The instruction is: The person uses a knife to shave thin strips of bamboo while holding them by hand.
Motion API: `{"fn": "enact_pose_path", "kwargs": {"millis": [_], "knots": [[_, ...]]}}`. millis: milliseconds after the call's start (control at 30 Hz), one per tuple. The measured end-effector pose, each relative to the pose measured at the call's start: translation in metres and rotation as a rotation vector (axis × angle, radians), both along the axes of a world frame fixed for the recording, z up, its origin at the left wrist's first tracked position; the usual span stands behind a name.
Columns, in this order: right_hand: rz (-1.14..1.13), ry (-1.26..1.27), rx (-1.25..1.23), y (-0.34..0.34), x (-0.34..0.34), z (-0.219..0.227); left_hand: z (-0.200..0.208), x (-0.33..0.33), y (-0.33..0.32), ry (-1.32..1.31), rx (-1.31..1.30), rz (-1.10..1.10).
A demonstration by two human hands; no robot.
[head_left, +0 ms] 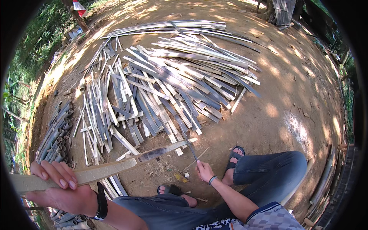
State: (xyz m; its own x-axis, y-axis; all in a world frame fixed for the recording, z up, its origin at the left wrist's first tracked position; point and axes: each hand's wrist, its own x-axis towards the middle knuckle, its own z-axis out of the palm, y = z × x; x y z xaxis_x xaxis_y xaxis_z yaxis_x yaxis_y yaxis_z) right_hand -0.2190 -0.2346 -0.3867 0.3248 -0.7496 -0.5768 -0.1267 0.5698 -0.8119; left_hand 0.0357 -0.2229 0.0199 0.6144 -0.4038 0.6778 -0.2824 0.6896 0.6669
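My left hand (57, 188) grips the near end of a long pale split bamboo slat (115, 166), which points up and to the right over the ground. A dark band sits on that wrist. My right hand (204, 171) is closed on the handle of a thin dark blade (188, 143), whose edge crosses the far part of the slat near a dark patch. I sit with both knees bent in blue jeans, and my feet in dark sandals (234, 155) rest on the dirt.
A large heap of split bamboo strips (165, 84) covers the dirt ahead. Round bamboo tube sections (55, 134) are stacked at the left. More strips lie at the lower right (326, 180). Bare sunlit dirt (291, 88) lies to the right, greenery at the left.
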Motion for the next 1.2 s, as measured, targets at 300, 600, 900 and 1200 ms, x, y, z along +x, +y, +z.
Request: {"fn": "enact_pose_path", "kwargs": {"millis": [300, 600, 900, 1200], "knots": [[-0.150, -0.150, -0.046, -0.012, 0.004, 0.045, 0.007, -0.015, 0.000, -0.016, 0.046, 0.007], [-0.141, -0.045, 0.045, -0.005, 0.010, 0.021, 0.007, -0.018, -0.002, -0.074, 0.015, -0.022], [-0.082, -0.009, 0.071, 0.000, 0.009, 0.009, 0.010, -0.032, -0.013, 0.014, 0.050, 0.207], [-0.174, -0.087, -0.312, -0.026, 0.004, 0.060, 0.007, -0.025, -0.008, -0.028, 0.075, 0.235]]}}
